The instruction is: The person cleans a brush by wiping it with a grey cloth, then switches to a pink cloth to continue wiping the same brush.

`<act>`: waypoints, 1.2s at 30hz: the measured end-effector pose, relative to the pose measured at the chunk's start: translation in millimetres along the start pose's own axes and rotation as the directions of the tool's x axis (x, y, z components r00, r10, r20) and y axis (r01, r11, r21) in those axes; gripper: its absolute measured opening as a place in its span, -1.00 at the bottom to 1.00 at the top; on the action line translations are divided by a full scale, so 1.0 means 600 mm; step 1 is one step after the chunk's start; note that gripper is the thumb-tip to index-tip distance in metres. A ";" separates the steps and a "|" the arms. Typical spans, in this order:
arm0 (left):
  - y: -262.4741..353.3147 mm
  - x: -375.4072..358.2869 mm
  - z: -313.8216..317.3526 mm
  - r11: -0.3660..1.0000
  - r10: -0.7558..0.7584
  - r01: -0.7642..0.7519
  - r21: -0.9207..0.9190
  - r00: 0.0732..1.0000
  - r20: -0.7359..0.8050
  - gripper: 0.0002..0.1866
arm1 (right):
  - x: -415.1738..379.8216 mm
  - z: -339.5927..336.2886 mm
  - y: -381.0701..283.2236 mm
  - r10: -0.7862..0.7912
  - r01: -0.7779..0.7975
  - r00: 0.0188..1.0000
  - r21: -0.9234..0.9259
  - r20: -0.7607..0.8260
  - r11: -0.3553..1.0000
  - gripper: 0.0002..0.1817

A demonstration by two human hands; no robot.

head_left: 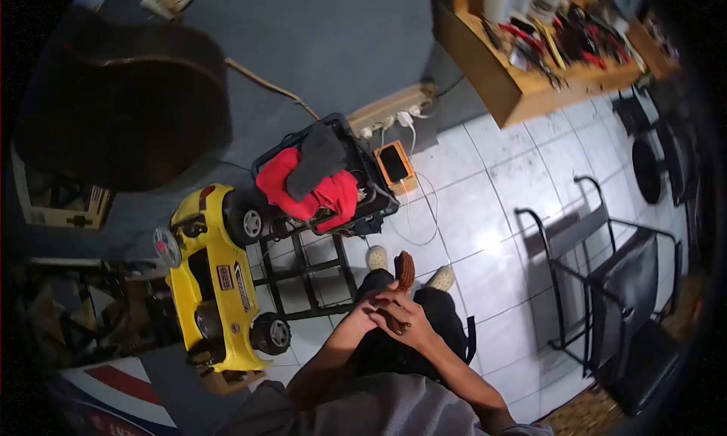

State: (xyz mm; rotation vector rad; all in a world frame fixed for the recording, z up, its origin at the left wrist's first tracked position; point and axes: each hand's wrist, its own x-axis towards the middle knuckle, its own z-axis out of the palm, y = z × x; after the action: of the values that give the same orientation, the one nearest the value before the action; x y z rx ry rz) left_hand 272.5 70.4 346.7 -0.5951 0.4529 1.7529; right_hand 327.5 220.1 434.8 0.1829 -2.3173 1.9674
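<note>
Hands: left hand and right hand are clasping brown brush-like tool over lap, fingers closed on handle | Handling: appearing light, rigid; gripping lower handle is looking soundest | Nearby: yellow toy car is standing left.

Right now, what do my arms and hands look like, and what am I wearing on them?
Both forearms are bare, with no gloves, watch or rings visible at this size. The left hand and right hand are uncovered. Grey sleeves end around the elbows, matching a grey top.
</note>
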 end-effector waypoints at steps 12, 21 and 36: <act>0.089 0.000 0.078 0.820 0.476 -0.344 0.457 0.853 -0.213 -0.22 | 0.130 -0.045 -0.004 0.345 -0.332 0.939 -0.274 -0.003 0.903 -0.44; 0.290 -0.034 0.039 0.679 0.728 -0.545 0.491 0.582 -0.362 -0.50 | 0.257 0.043 0.018 0.484 -0.476 0.873 -0.326 -0.063 0.817 -0.37; 0.406 -0.052 0.103 0.297 0.865 -0.594 0.748 0.499 0.052 -0.75 | 0.327 0.094 -0.031 0.572 -0.648 0.758 -0.265 -0.313 0.714 -0.63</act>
State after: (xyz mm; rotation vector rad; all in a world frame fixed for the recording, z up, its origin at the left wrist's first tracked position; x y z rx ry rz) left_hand 33.6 20.7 413.7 -0.0999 1.8611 2.1083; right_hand 136.6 155.6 473.2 -0.9042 -2.7527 1.5813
